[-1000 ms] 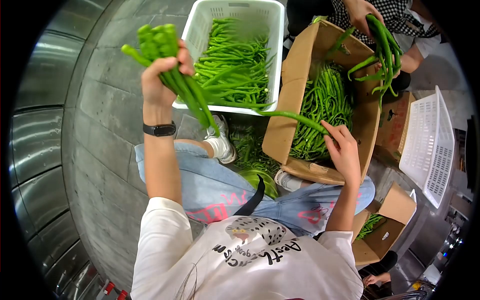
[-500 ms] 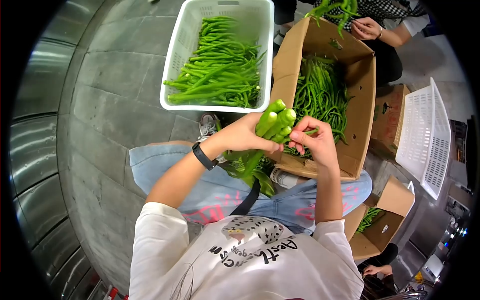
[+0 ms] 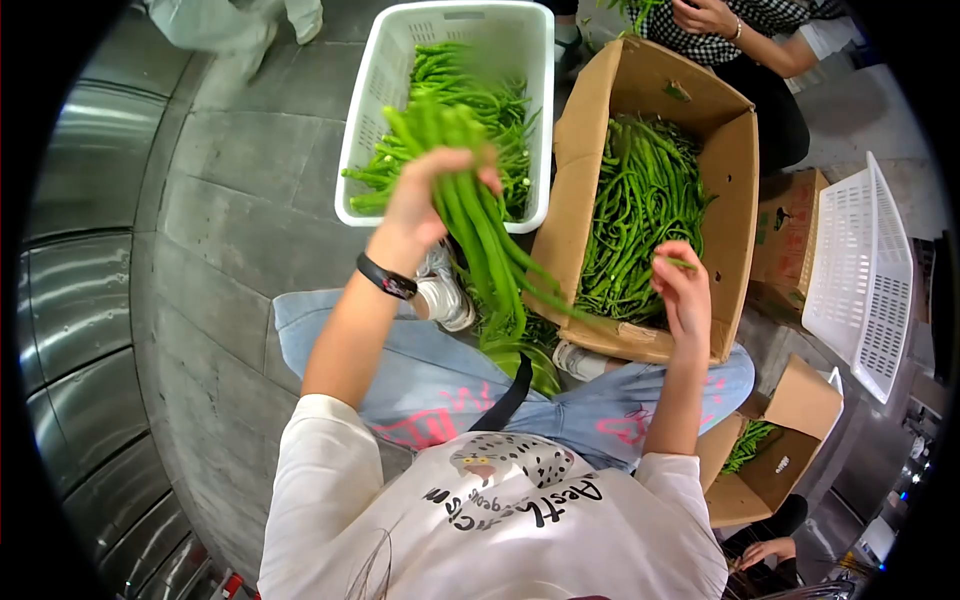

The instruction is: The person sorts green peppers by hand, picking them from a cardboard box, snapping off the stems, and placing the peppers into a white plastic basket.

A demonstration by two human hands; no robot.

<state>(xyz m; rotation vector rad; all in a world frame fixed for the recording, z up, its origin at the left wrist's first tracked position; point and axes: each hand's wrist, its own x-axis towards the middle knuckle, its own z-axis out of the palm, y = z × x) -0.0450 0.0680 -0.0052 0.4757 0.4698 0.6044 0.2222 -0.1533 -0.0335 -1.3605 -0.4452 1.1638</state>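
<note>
My left hand point(image 3: 422, 190) is wrapped around a bunch of long green peppers point(image 3: 480, 235), blurred by motion. The bunch is over the near edge of a white plastic crate point(image 3: 345, 195), its thin tips hanging toward the right. More green peppers point(image 3: 510, 105) lie inside the crate. Over the near right part of a cardboard box point(image 3: 735, 220), my right hand point(image 3: 684, 295) has its fingers pinched on a short green stem point(image 3: 682, 263). The box holds a heap of thin, curly green peppers point(image 3: 650, 200).
Across the box is another person's hand point(image 3: 705, 17) near some peppers. A second white crate point(image 3: 860, 290) stands tilted at the right by another carton point(image 3: 785, 235). A smaller carton point(image 3: 780, 450) with peppers is lower right. Green scraps point(image 3: 510, 340) lie between my feet.
My left hand has carried the pepper bunch up and left to the white crate. My right hand has moved right and away from the bunch. A walking person's legs appear at upper left.
</note>
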